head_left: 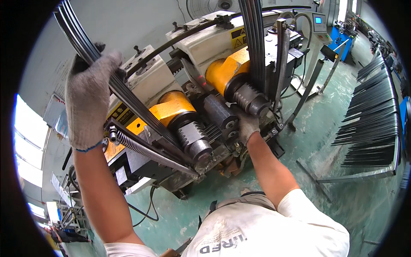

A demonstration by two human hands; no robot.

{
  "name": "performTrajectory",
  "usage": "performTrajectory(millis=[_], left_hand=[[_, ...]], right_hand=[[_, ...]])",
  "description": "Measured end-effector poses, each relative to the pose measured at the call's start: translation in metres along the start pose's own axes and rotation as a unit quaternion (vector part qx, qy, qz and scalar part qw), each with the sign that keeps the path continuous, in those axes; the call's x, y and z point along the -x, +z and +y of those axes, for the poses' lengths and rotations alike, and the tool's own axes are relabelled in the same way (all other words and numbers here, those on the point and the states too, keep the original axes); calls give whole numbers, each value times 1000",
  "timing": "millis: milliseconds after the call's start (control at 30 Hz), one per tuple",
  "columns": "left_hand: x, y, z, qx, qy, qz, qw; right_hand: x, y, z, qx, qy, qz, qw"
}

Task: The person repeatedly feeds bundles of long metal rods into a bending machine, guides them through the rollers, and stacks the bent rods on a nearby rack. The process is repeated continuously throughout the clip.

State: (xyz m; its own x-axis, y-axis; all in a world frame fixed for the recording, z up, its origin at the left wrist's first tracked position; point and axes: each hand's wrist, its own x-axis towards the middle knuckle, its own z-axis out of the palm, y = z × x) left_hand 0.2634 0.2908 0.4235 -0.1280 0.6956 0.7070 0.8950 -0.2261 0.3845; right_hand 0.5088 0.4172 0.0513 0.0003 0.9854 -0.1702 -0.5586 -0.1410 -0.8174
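My left hand (90, 94), in a grey knit glove with a dark palm, is closed around a bundle of thin dark metal bars (130, 96). These slant from the upper left down to the left bending die (192, 137) of a machine. A second upright run of dark bars (255, 47) stands by the right bending die (250, 99); whether both runs are the same bars is hidden. My right hand (247, 124), also gloved, is at the machine's middle, against the dark clamp block (220, 112). Its fingers are mostly hidden behind the block and right die.
Yellow arms (173, 107) carry the dies on the pale machine body (150, 70). Spring-loaded rods (147, 152) flank it. A control box with a lit screen (317, 23) stands at far right. On the right, a metal rack (364, 176) holds many dark bars. Cables lie on the green floor (317, 141).
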Motion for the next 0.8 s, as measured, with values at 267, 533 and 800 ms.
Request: performTrajectory(millis=[267,533,800], left_hand=[[-27,-29,-6,-237,183,28,954],[-9,-26,-11,-143,58,7,988],[17,-38,-32,-124,80,-119,982]], right_hand=[[15,12,-17,3,-30,24,999],[-2,0,2,-18,-15,19,1000],[-11,-25,29,-37,-5,-11,999]])
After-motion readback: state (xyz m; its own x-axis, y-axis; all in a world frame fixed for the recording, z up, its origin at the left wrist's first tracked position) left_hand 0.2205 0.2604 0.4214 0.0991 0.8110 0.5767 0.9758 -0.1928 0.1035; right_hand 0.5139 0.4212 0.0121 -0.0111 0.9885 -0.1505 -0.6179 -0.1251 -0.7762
